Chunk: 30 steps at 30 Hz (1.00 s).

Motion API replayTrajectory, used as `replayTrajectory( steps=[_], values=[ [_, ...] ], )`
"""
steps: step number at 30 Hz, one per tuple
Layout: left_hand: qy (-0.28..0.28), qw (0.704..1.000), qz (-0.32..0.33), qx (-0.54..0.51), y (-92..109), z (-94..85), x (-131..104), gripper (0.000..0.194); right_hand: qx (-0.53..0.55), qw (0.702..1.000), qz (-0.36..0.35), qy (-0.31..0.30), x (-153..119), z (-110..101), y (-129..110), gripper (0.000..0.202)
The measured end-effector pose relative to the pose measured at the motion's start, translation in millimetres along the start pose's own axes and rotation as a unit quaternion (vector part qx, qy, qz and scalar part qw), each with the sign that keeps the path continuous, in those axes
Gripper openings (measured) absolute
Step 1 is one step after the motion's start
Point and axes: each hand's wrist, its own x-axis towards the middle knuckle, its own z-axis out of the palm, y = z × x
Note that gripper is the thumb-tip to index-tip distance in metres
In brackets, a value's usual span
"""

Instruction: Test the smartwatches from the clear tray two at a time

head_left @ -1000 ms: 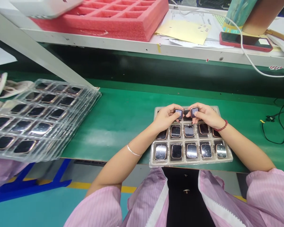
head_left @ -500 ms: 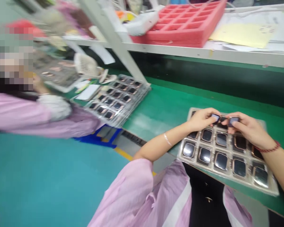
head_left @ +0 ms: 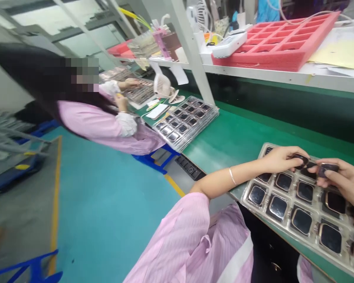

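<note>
My left hand pinches a dark smartwatch case between thumb and fingers. In my right hand is a second smartwatch case, its dark face under the thumb. Both cases are close together above the far part of a clear plastic tray. Rounded-square smartwatch cases with dark glass and gold-coloured rims, such as this one, lie in the tray's compartments. My right forearm is outside the picture, and the tray's right end is cut off.
A stack of filled clear trays stands left on the green bench. Beyond it are a small fan and a co-worker in a pink sleeve. A shelf above carries a red foam tray; a post supports it.
My view has turned left, so my hands and tray sit further right and lower. More of the co-worker and the aisle shows. Each hand still holds its smartwatch case.
</note>
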Motion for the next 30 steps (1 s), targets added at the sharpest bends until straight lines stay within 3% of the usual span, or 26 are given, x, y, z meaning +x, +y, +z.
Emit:
replayTrajectory(
  steps=[4, 13, 16, 19, 23, 28, 30],
  values=[
    [-0.011, 1.000, 0.014, -0.016, -1, -4.0, -4, 0.018, 0.104, 0.992, 0.019, -0.067, -2, 6, -15, 0.039],
    [-0.001, 1.000, 0.001, -0.014, 4, -11.6, -3, 0.028, 0.233, 0.967, 0.012, -0.101, 5, 11, -6, 0.040],
    [-0.004, 1.000, -0.009, -0.003, 6, -11.4, -4, 0.031, 0.240, 0.966, 0.007, -0.095, 4, 12, -5, 0.040],
    [0.007, 1.000, 0.003, 0.005, 5, -10.2, -3, 0.029, 0.229, 0.969, -0.009, -0.097, 4, 13, -6, 0.027],
    [0.025, 1.000, 0.014, 0.004, 7, -7.4, -4, 0.040, 0.228, 0.967, -0.020, -0.114, 4, 11, -6, 0.049],
    [0.017, 1.000, 0.001, 0.006, 9, -7.9, -5, 0.026, 0.224, 0.969, 0.000, -0.104, 3, 8, -7, 0.023],
    [0.017, 1.000, -0.011, 0.005, 8, -8.8, -4, 0.031, 0.197, 0.976, -0.010, -0.096, 2, 8, -8, 0.020]
  ],
)
